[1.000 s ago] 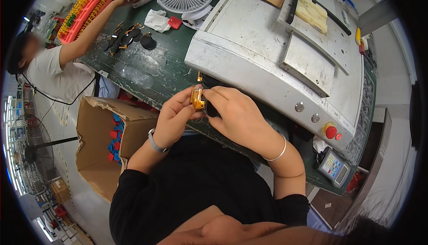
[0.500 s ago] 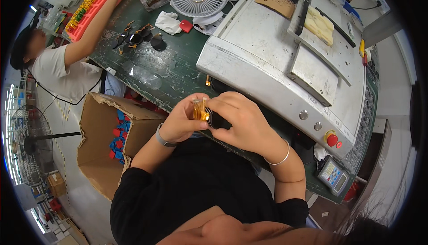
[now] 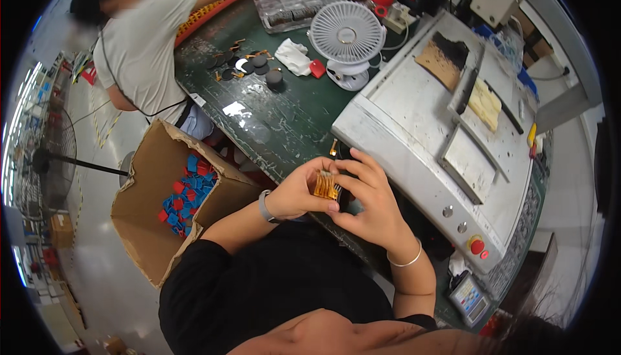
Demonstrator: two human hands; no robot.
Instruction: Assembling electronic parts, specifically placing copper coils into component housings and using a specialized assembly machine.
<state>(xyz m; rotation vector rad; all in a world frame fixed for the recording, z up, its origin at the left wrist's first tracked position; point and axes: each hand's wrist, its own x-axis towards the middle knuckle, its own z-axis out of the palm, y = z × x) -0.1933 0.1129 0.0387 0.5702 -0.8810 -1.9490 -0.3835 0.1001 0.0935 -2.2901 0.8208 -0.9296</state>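
Between my two hands is a small stack of amber flexible circuit strips (image 3: 325, 185) with dark, thin pieces along its right side. My left hand (image 3: 292, 192) pinches the amber end between thumb and fingers. Curled around the dark side, my right hand (image 3: 374, 201) has its thumb and a fingertip against the stack, and its index finger is raised. My fingers hide part of the dark pieces. Just beyond my hands, by the machine's edge, lies another dark piece with an amber tab (image 3: 334, 147).
A grey metal machine (image 3: 388, 141) with a red button (image 3: 477, 246) fills the right. Black round parts (image 3: 259, 64), a white fan (image 3: 347, 35) and a white cloth (image 3: 293, 56) sit on the green table (image 3: 284, 112). An open carton (image 3: 145, 180) holds red and blue pieces; a co-worker (image 3: 149, 44) reaches across.
The whole view has shifted, so the table and carton appear lower and more of the far side shows. My right index finger has lifted, while both hands still hold the stack.
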